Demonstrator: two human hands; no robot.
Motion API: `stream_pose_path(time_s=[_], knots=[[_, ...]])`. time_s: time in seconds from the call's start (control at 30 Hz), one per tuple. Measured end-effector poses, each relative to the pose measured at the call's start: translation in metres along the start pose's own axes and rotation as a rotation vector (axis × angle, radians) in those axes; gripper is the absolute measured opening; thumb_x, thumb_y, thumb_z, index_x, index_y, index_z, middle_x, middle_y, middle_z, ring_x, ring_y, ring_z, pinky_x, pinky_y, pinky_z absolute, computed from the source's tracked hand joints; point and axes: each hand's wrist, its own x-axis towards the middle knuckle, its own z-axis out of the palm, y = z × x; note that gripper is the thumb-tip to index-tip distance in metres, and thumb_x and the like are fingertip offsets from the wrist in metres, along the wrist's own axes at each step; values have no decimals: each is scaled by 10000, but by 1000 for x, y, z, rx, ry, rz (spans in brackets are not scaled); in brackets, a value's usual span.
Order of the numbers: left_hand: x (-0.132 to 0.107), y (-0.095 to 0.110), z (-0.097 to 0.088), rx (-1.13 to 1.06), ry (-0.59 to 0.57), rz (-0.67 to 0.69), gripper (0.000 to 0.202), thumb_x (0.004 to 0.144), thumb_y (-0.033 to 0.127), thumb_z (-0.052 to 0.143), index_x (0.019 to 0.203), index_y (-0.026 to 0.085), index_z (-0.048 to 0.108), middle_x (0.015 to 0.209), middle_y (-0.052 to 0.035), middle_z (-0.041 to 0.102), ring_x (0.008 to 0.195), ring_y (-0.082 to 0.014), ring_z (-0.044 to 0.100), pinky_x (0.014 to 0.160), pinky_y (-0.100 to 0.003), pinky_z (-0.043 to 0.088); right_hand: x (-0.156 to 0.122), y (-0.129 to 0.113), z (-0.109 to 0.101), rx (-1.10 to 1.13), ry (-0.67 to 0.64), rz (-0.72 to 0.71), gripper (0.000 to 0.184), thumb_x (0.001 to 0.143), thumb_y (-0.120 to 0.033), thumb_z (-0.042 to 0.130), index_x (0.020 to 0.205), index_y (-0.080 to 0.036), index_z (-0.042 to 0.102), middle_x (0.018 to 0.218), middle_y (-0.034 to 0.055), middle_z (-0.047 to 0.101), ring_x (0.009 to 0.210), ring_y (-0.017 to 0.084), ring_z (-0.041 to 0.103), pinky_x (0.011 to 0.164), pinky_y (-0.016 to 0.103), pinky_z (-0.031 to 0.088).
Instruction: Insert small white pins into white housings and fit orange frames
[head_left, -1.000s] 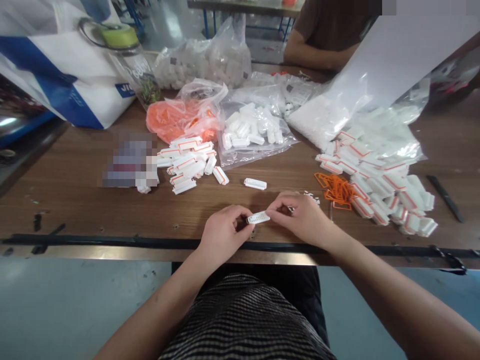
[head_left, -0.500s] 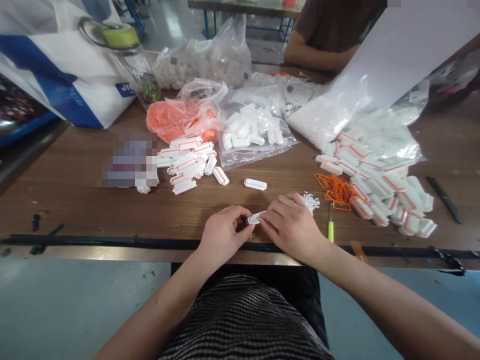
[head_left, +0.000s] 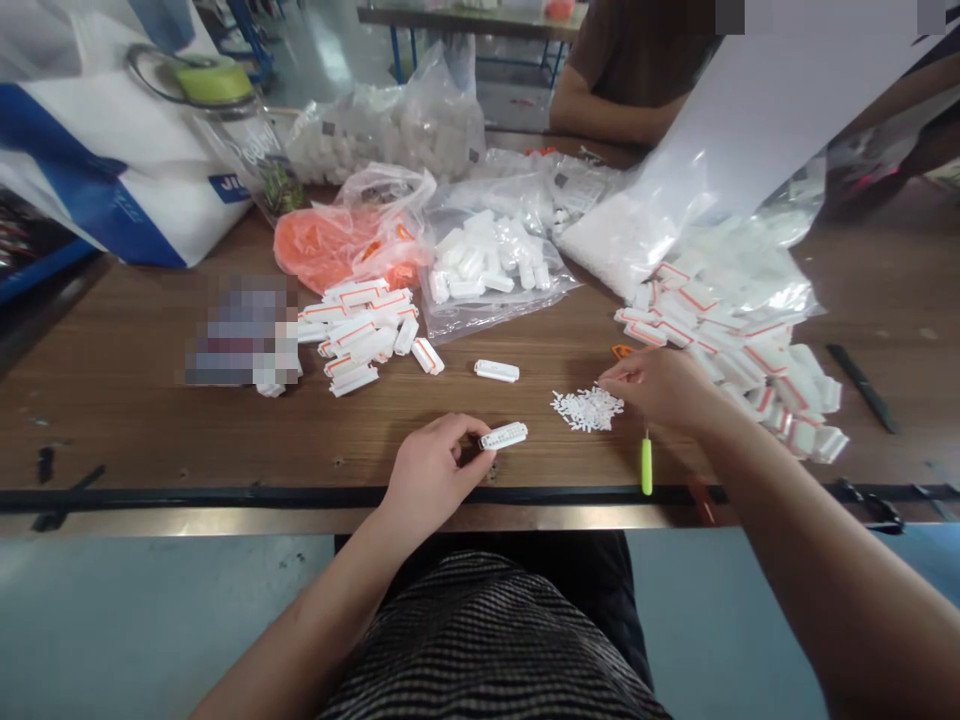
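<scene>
My left hand pinches one end of a small white plastic connector block just above the table's front edge. My right hand has reached out to the right, fingers pinched together at the edge of a little heap of tiny white pins; whether it grips one is too small to see. A green-handled tool lies just below that hand. Another loose white block rests on the wood beyond my left hand.
A pile of white-and-orange blocks lies left of centre, a bigger pile at the right. Clear bags of white parts, an orange bag and a glass jar stand behind. Another person sits across the table.
My right hand let go of the white block and moved right to the heap of tiny pins, uncovering it. The left hand keeps hold of the block.
</scene>
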Motion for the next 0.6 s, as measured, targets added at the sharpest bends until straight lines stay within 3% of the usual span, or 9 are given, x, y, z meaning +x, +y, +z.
stream_pose_path(time_s=[0.1,0.27,0.47,0.6], knots=[[0,-1,1,-4,7,-3,96,779,206,696,871,229,700,637,48,576,553,-105,488,570,-232,404,5,3,-1,-54,-74,-34,223,773,-298,544,685,-240,741,706,14,744,698,208,654,713,343,399],[0,-1,2,-9,15,-16,99,771,205,701,867,230,703,628,49,570,544,-106,480,549,-230,388,10,-4,-2,-165,-74,-186,260,776,-238,499,779,-213,758,850,43,765,818,240,663,768,364,392],[0,1,0,-14,8,-25,104,765,187,707,862,223,704,622,51,562,538,-102,468,557,-226,390,9,4,-3,-39,-52,-17,224,782,-310,546,700,-254,746,727,0,746,720,206,654,725,342,411],[0,1,0,-15,16,-25,109,765,197,708,870,225,708,632,48,569,534,-100,462,550,-224,388,7,2,-2,-49,-79,17,237,798,-352,562,723,-257,766,730,14,750,750,225,664,746,361,413]])
